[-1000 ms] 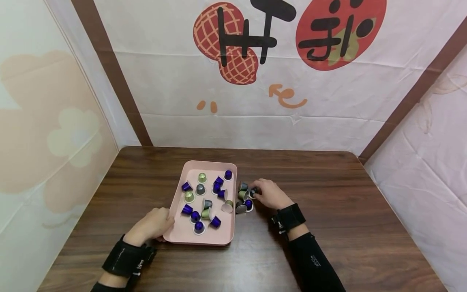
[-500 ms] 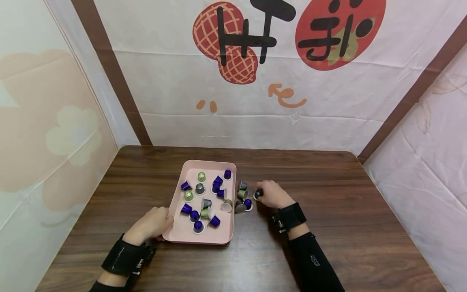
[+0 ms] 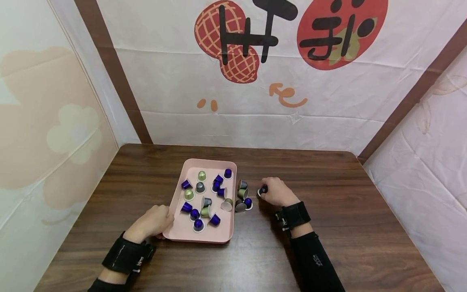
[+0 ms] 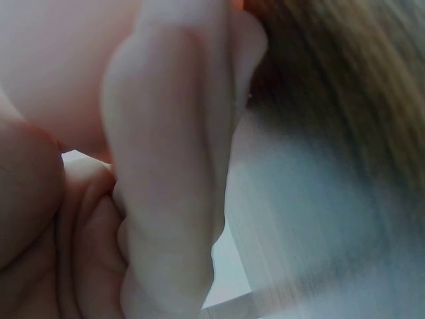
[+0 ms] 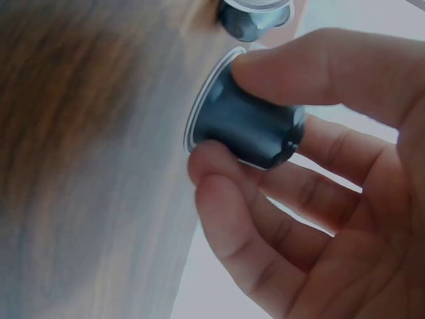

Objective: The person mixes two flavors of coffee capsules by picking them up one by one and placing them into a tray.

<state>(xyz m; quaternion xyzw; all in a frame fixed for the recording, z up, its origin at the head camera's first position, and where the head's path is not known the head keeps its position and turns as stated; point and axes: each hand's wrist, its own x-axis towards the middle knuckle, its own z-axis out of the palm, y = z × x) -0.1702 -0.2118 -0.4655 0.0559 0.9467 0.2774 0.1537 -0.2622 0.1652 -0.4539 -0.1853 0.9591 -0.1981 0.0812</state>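
My right hand [image 3: 279,192] pinches a dark grey coffee capsule [image 5: 249,126] between thumb and fingers, its rimmed end down toward the wooden table. My left hand [image 3: 152,223] grips the lower left edge of a pink tray [image 3: 198,238]; its curled fingers [image 4: 166,146] fill much of the left wrist view. Scattered over the tray are several blue, green and grey capsules, some upright and some on their sides. Between the tray and my right hand lie a silvery capsule [image 3: 242,184], a green capsule [image 3: 243,194], a grey capsule [image 3: 240,206] and an upright blue capsule [image 3: 248,202].
The brown wooden table [image 3: 328,194] extends on both sides of the tray. Behind it hangs a white printed cloth [image 3: 255,129]. More cloth covers the left and right sides.
My right hand has drawn the dark grey capsule to the right, away from the small group beside the tray. My left hand has stayed on the tray's edge.
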